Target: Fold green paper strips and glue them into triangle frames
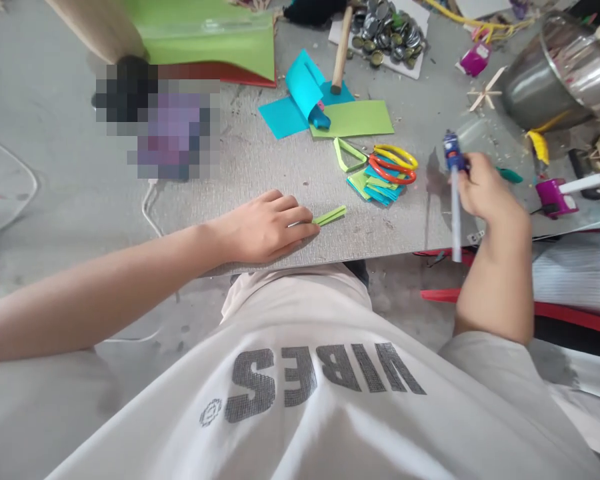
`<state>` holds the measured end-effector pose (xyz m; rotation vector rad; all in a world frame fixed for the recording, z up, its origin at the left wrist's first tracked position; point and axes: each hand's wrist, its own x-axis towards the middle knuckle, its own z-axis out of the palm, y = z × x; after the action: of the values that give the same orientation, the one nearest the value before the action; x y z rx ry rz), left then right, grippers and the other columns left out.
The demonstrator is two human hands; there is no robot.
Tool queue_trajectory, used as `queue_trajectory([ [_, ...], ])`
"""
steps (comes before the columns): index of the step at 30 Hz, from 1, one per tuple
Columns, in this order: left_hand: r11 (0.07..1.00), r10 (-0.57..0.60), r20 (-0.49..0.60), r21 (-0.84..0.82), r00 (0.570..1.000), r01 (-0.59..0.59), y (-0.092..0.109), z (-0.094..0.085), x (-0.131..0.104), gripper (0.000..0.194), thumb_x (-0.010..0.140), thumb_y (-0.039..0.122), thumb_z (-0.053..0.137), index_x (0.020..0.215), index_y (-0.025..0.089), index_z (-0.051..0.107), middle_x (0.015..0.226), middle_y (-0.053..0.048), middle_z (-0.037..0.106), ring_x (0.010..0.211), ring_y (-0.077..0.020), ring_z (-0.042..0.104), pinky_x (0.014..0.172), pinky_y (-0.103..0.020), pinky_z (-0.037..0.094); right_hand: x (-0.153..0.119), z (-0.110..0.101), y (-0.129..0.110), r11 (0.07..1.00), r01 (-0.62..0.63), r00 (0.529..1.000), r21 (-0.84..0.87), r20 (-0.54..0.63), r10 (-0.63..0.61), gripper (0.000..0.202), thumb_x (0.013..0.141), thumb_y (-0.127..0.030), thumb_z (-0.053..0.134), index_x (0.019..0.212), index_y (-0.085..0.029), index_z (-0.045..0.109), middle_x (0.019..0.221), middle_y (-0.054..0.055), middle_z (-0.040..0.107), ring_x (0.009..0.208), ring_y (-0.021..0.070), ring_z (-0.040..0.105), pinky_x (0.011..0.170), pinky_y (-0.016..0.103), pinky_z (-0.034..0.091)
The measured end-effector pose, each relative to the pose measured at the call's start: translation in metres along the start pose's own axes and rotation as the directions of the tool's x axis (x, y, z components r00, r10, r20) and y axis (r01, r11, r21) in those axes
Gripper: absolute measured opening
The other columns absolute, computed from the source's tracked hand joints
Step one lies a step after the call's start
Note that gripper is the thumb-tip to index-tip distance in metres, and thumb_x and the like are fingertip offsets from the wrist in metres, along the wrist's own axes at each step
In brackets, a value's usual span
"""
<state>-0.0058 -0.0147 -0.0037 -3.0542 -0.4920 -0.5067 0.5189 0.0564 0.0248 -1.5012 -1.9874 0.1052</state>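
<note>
My left hand (270,227) rests on the table, its fingertips closed on one end of a folded green paper strip (333,216). Over the table's right part, my right hand (485,187) holds a blue glue gun (451,152) with a long pale glue stick (456,220) pointing toward my body. Between the hands lie orange-and-yellow handled scissors (393,167) on small blue and green paper pieces (380,190). Just left of the scissors is a green paper triangle (349,157). Blue paper (284,118) and a green paper rectangle (360,120) lie behind them.
Bottle caps (390,37) are heaped at the back, near a wooden stick (341,50). A metal pot (545,73) and a magenta glue gun (555,198) stand right. Green sheets (215,40) lie back left, beside a blurred-out object (173,133) with a white cable (150,207).
</note>
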Motion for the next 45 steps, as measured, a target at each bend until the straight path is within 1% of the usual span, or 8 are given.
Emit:
queue_trajectory([
  [2,1.000,-0.011,0.004,-0.021,1.000,0.011,0.000,0.000,0.001,0.035,0.127,0.030,0.053,0.149,0.025,0.080,0.133,-0.014,0.088,0.109,-0.0297,0.079,0.090,-0.045,0.055,-0.017,-0.006,-0.021,0.979,-0.039,0.999,0.200,0.037,0.032,0.079,0.095,-0.108,0.071,0.097,-0.030,0.061,0.073,0.004,0.067,0.051,0.0132,0.054,0.056,0.040,0.039],
  [6,0.998,-0.039,0.026,-0.055,0.999,0.040,0.000,0.001,0.002,0.034,0.125,0.030,0.056,0.147,0.029,0.082,0.131,-0.012,0.088,0.109,-0.0288,0.080,0.091,-0.045,0.058,-0.064,-0.003,-0.091,0.909,-0.046,0.993,0.414,0.119,-0.004,0.071,0.097,-0.102,0.075,0.111,-0.033,0.072,0.070,0.001,0.065,0.052,0.0184,0.054,0.050,0.039,0.036],
  [9,0.999,-0.032,0.002,-0.044,0.999,0.032,0.000,0.002,0.002,0.033,0.124,0.029,0.058,0.145,0.029,0.082,0.130,-0.012,0.088,0.108,-0.0289,0.080,0.090,-0.045,0.059,-0.095,0.014,-0.144,0.955,0.041,0.958,0.295,0.260,-0.122,0.053,0.096,-0.077,0.095,0.117,-0.032,0.077,0.079,-0.002,0.073,0.061,0.0189,0.060,0.060,0.038,0.047],
  [13,1.000,-0.009,-0.012,-0.024,1.000,0.009,-0.001,0.001,0.002,0.031,0.124,0.027,0.057,0.141,0.028,0.084,0.128,-0.012,0.087,0.106,-0.0284,0.080,0.088,-0.044,0.058,-0.105,0.039,-0.179,0.949,0.286,0.928,0.135,0.210,-0.309,0.046,0.111,-0.071,0.084,0.100,-0.026,0.081,0.079,0.003,0.077,0.067,0.0207,0.066,0.068,0.038,0.047],
  [20,1.000,-0.015,0.014,0.010,1.000,0.015,0.001,0.002,0.004,0.035,0.123,0.027,0.053,0.139,0.028,0.084,0.121,-0.011,0.087,0.105,-0.0283,0.080,0.089,-0.045,0.063,-0.100,0.046,-0.181,0.891,0.450,0.869,0.051,0.206,-0.451,0.056,0.120,-0.072,0.070,0.102,-0.021,0.085,0.090,0.005,0.076,0.073,0.0195,0.065,0.067,0.037,0.047],
  [28,0.988,-0.108,-0.083,-0.121,0.991,0.097,-0.001,0.025,0.000,0.034,0.119,0.033,0.057,0.132,0.038,0.088,0.112,-0.009,0.084,0.100,-0.0328,0.082,0.091,-0.055,0.069,-0.097,0.052,-0.179,0.828,0.560,0.810,-0.030,0.230,-0.540,0.056,0.124,-0.065,0.062,0.096,-0.021,0.082,0.115,0.014,0.086,0.096,0.0274,0.076,0.083,0.042,0.057],
  [37,0.996,-0.057,-0.003,-0.075,0.998,0.057,0.003,0.000,0.003,0.035,0.120,0.023,0.056,0.135,0.030,0.086,0.117,-0.013,0.086,0.100,-0.0314,0.080,0.088,-0.050,0.065,-0.085,0.052,-0.182,0.814,0.581,0.764,-0.019,0.359,-0.536,0.061,0.124,-0.073,0.058,0.102,-0.023,0.084,0.112,0.013,0.087,0.100,0.0287,0.073,0.084,0.045,0.048],
  [45,0.997,-0.044,-0.007,-0.062,0.999,0.043,0.004,-0.003,0.004,0.036,0.122,0.022,0.051,0.133,0.025,0.085,0.118,-0.013,0.087,0.098,-0.0295,0.079,0.086,-0.047,0.063,-0.077,0.060,-0.180,0.761,0.648,0.715,-0.041,0.376,-0.589,0.071,0.127,-0.076,0.045,0.091,-0.024,0.078,0.101,0.011,0.085,0.093,0.0280,0.068,0.087,0.049,0.043],
])
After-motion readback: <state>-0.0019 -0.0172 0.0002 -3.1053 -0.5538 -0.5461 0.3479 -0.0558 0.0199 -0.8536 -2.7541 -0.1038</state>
